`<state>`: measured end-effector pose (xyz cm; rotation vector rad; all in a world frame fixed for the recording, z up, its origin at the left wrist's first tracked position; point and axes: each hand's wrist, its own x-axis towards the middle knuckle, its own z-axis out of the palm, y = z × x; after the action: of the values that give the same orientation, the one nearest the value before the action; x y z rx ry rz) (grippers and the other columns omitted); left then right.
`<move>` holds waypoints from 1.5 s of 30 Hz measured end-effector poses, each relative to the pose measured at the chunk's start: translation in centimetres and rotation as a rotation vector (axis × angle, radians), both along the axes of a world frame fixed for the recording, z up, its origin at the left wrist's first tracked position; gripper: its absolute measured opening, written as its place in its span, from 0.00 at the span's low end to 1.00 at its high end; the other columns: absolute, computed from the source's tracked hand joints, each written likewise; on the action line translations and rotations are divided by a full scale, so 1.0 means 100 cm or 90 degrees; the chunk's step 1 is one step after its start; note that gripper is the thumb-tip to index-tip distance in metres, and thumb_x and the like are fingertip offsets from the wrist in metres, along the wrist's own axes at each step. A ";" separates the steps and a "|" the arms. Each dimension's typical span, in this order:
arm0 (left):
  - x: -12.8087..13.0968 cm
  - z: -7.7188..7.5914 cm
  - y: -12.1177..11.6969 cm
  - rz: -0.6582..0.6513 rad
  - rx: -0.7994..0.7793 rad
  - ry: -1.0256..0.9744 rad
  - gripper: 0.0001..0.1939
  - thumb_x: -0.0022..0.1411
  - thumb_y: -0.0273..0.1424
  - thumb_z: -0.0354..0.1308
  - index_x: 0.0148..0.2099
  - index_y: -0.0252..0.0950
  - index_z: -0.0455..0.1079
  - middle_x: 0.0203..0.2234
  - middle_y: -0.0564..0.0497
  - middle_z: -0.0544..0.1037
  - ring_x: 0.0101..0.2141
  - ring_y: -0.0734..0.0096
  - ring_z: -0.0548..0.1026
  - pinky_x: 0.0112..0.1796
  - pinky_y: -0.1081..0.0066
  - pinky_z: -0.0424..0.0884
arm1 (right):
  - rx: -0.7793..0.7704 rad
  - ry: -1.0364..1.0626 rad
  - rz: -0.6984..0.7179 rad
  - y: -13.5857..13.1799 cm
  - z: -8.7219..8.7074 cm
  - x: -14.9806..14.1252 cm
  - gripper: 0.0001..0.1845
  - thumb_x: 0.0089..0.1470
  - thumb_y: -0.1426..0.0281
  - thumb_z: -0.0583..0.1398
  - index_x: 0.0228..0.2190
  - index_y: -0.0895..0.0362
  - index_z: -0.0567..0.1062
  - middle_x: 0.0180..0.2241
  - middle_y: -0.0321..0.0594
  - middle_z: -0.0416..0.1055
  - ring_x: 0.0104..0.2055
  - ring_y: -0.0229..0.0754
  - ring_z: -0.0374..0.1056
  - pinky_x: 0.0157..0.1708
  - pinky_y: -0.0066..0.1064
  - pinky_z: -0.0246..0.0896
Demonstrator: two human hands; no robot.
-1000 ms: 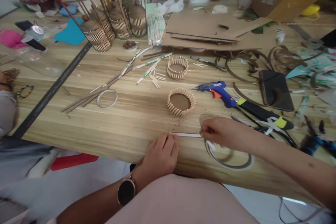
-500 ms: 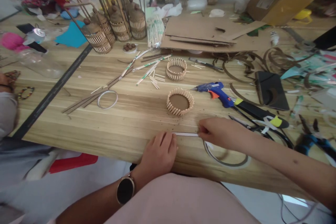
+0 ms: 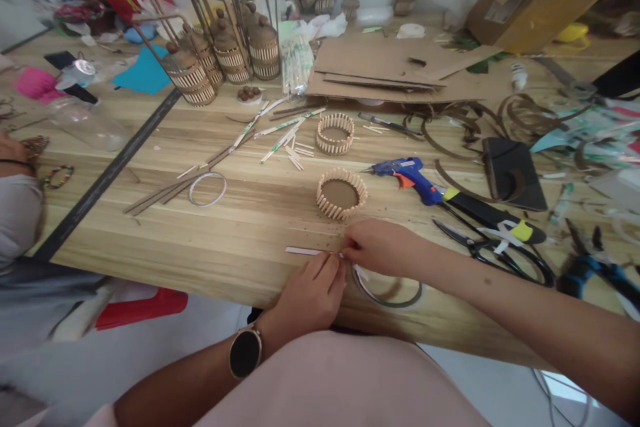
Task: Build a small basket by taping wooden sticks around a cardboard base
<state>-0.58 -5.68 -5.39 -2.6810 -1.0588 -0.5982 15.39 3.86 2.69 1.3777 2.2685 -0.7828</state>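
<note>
A narrow white strip (image 3: 299, 251) lies along the front of the table. My left hand (image 3: 314, 288), a watch on its wrist, presses the strip to the tabletop with its fingers close together. Right beside it, my right hand (image 3: 377, 247) pinches the strip, fingertips touching those of my left hand. Below my right hand, a thin grey-and-white loop (image 3: 393, 303) curves over the table; whether it joins the strip is hidden. Just beyond my hands stands a round cardboard base ringed with short wooden sticks (image 3: 341, 193), and a similar ring (image 3: 335, 133) sits behind it.
To the right lie a blue glue gun (image 3: 405, 170), black scissors (image 3: 493, 253), pliers (image 3: 595, 267) and a phone (image 3: 515, 173). A white ring (image 3: 207, 189) and brown strips lie left. Stick lanterns (image 3: 263, 47) and cardboard (image 3: 370, 57) are behind. Another person's sleeve (image 3: 19, 213) is at far left.
My right hand has moved left to meet my left hand, and the loop has moved left with it. The strip's end now sticks out left of my left hand.
</note>
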 end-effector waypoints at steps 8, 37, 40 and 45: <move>0.003 0.012 0.001 0.038 -0.042 0.035 0.17 0.71 0.24 0.41 0.50 0.28 0.71 0.41 0.40 0.80 0.40 0.62 0.77 0.39 0.67 0.73 | -0.190 0.094 -0.076 0.003 0.004 0.021 0.22 0.59 0.65 0.50 0.20 0.57 0.75 0.15 0.35 0.69 0.16 0.33 0.61 0.23 0.24 0.57; 0.009 0.017 0.008 0.029 -0.003 0.069 0.14 0.67 0.20 0.49 0.51 0.23 0.69 0.31 0.43 0.77 0.32 0.65 0.75 0.34 0.68 0.70 | -0.202 0.074 -0.171 -0.008 -0.004 0.115 0.14 0.53 0.57 0.56 0.25 0.53 0.70 0.22 0.36 0.76 0.28 0.42 0.69 0.27 0.29 0.56; 0.009 0.016 0.008 0.026 0.002 0.071 0.13 0.67 0.20 0.49 0.51 0.23 0.69 0.31 0.43 0.77 0.33 0.65 0.75 0.35 0.68 0.70 | -0.193 0.068 -0.173 -0.009 -0.007 0.116 0.14 0.53 0.57 0.56 0.25 0.53 0.70 0.22 0.35 0.77 0.28 0.42 0.70 0.26 0.29 0.56; 0.010 0.017 0.008 0.034 0.018 0.054 0.13 0.66 0.19 0.49 0.49 0.24 0.71 0.30 0.44 0.77 0.32 0.66 0.74 0.35 0.69 0.70 | -0.176 0.036 -0.164 -0.009 -0.008 0.114 0.13 0.53 0.58 0.56 0.25 0.53 0.70 0.22 0.35 0.77 0.27 0.41 0.68 0.26 0.29 0.54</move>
<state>0.45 -4.88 -3.72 -2.6204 -1.0862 -0.4815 26.78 2.96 1.90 1.5437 1.9526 -1.1820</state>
